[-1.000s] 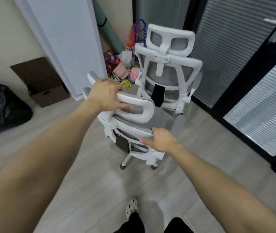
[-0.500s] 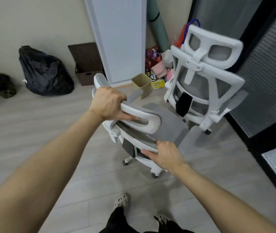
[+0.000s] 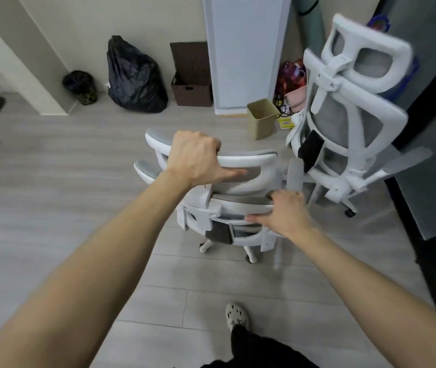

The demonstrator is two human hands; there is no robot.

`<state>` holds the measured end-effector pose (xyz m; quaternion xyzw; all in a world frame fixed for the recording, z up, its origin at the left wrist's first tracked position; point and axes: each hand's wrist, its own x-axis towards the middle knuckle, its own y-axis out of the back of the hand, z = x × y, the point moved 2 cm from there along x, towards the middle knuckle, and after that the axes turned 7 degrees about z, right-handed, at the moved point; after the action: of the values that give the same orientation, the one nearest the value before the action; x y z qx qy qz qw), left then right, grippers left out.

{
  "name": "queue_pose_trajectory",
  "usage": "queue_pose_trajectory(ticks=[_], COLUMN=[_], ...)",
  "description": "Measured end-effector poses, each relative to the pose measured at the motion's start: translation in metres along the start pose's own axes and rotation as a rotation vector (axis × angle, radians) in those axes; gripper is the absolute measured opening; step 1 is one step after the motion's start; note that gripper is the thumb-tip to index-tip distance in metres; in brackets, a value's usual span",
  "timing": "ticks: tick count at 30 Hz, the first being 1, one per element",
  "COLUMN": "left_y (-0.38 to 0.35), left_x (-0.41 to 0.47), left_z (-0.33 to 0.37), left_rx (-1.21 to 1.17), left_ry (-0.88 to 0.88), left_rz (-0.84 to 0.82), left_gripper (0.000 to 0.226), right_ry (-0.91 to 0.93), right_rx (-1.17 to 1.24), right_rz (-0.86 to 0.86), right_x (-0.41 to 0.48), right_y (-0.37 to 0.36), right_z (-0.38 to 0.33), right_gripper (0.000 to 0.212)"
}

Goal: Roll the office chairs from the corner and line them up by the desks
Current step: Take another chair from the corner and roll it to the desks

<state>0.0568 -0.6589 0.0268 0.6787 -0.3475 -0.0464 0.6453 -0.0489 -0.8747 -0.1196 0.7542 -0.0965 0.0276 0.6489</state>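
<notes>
Chair (image 3: 211, 216) is standing on the floor (image 3: 65, 195) under both hands, left hand (image 3: 195, 158) curling round the headrest (image 3: 251, 158), right hand (image 3: 283, 211) clamping the backrest rim (image 3: 238, 207) below. Its rigid frame, not the soft mesh, is likely offering the surest hold.

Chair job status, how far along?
Done: nothing visibly; no desks or lined-up chairs in view. In hand: the near chair, left hand gripping its headrest, right hand gripping its back. Left: rolling it to the desks, then the second chair, standing by the corner clutter.
</notes>
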Motion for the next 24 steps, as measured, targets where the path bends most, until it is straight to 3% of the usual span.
queue_pose_trajectory(ticks=[4, 8, 24], left_y=[0.02, 0.046, 0.152], left_x=[-0.049, -0.113, -0.308], left_z=[0.008, 0.037, 0.168], left_rx=[-0.052, -0.03, 0.234], left_ry=[0.139, 0.317, 0.684], left_rz=[-0.042, -0.017, -0.038], left_gripper=[0.098, 0.103, 0.096], right_ry=[0.073, 0.152, 0.594], right_rx=[0.008, 0.08, 0.123], right_rz=[-0.017, -0.104, -0.2], right_x=[-0.03, -0.063, -0.19], right_y=[0.011, 0.024, 0.046], right_z=[0.014, 0.013, 0.013], right_gripper=[0.105, 0.099, 0.104])
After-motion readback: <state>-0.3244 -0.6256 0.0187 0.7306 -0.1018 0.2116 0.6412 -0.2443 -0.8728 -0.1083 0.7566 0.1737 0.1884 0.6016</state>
